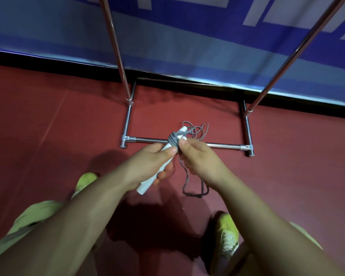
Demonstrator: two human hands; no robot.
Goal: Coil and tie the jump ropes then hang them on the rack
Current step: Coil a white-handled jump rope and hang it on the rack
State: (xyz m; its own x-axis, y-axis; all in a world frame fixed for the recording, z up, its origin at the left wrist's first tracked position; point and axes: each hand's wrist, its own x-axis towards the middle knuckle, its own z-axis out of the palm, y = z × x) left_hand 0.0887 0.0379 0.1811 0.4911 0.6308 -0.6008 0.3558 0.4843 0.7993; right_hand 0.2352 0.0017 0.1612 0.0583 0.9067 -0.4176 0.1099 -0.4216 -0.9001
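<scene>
The left hand [151,162] curls around the white handles [163,158] of a jump rope, thumb pressed along them. Grey cord [173,140] is wound several times around the handles near their top end. The right hand [199,160], at 3 o'clock from the left, pinches the cord at the wraps with thumb and forefinger. A slack loop [195,188] hangs at 6 o'clock. Loose coils [197,130] lie on the red floor [58,126] at 12 o'clock, inside the metal rack [223,145] base. 2 yellow-green shoes [226,234] show below.
</scene>
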